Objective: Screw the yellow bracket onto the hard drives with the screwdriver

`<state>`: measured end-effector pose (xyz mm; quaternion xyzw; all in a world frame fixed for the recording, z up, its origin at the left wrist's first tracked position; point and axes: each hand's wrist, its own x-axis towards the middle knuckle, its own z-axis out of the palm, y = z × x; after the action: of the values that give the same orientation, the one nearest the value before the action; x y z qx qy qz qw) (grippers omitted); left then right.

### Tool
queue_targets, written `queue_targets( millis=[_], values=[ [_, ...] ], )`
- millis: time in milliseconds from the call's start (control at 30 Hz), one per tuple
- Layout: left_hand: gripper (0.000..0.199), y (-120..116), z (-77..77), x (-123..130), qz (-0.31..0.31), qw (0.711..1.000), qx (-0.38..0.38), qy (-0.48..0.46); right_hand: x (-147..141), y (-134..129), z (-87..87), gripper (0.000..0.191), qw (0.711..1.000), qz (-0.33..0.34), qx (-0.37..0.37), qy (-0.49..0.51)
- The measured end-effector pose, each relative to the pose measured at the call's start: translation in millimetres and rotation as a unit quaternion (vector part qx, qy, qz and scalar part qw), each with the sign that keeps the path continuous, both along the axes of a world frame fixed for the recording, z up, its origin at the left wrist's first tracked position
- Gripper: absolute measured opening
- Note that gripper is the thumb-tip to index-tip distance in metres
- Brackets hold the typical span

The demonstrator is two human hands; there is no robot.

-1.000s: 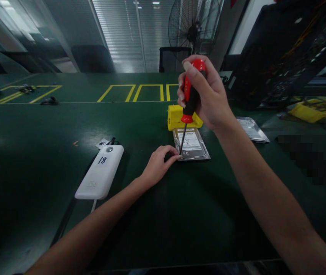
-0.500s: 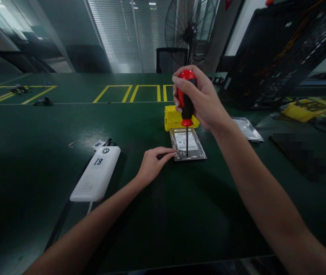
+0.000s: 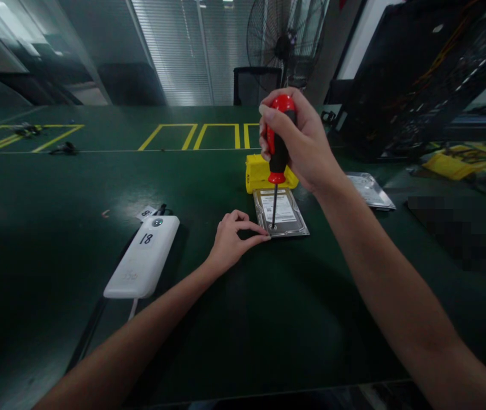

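Observation:
A silver hard drive with a white label (image 3: pixel 284 209) lies flat on the green table (image 3: pixel 225 341), its far end against a yellow box (image 3: pixel 258 173). My right hand (image 3: pixel 305 136) is wrapped round the handle of a red and black screwdriver (image 3: pixel 277 154). The screwdriver stands almost upright, its tip at the near left part of the drive. At the drive's near left corner, my left hand (image 3: pixel 234 239) has thumb and index finger closed together on the edge; whether something small is between them cannot be made out.
To the left lies a white power bank marked 18 (image 3: pixel 143 256) with a cable. Another silver drive (image 3: pixel 371 191) is right of my right forearm. Further right are a yellow tray (image 3: pixel 456 162) and a big black chassis (image 3: pixel 396 85).
The screwdriver tip has shifted left on the drive, and the handle leans slightly more to the right. My left fingertips have moved a little right along the near corner.

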<state>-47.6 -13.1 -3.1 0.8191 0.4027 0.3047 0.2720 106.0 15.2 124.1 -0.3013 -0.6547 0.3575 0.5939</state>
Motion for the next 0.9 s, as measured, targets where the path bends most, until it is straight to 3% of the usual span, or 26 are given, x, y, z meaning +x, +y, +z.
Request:
queue_targets(
  millis=[367,500,600,633,700,767,900],
  values=[
    [0.015,-6,5.5,-3,-0.010,0.999,0.051,0.003,-1,-1,-1.0,0.022,0.998,-0.015,-0.003,-0.061],
    [0.015,-6,6.1,-3,-0.013,0.998,0.054,0.012,18,1,0.7,0.022,0.985,-0.116,0.040,-0.118],
    [0.014,-7,6.6,-3,-0.009,0.998,0.055,0.009,46,0,0.6,0.025,0.943,-0.240,0.067,-0.219],
    [0.014,-7,6.8,-3,-0.009,0.998,0.055,0.006,55,0,-2.0,0.029,0.921,-0.271,0.032,-0.278],
    [0.013,-7,7.3,-3,-0.008,0.998,0.055,0.000,68,-4,-12.6,0.033,0.864,-0.300,-0.140,-0.379],
    [0.012,-8,7.7,-3,-0.007,0.998,0.057,-0.004,76,-8,-29.8,0.033,0.826,-0.232,-0.260,-0.443],
    [0.012,-8,7.9,-4,-0.007,0.998,0.064,-0.012,87,-15,-67.9,0.031,0.797,-0.201,-0.314,-0.475]
  ],
)
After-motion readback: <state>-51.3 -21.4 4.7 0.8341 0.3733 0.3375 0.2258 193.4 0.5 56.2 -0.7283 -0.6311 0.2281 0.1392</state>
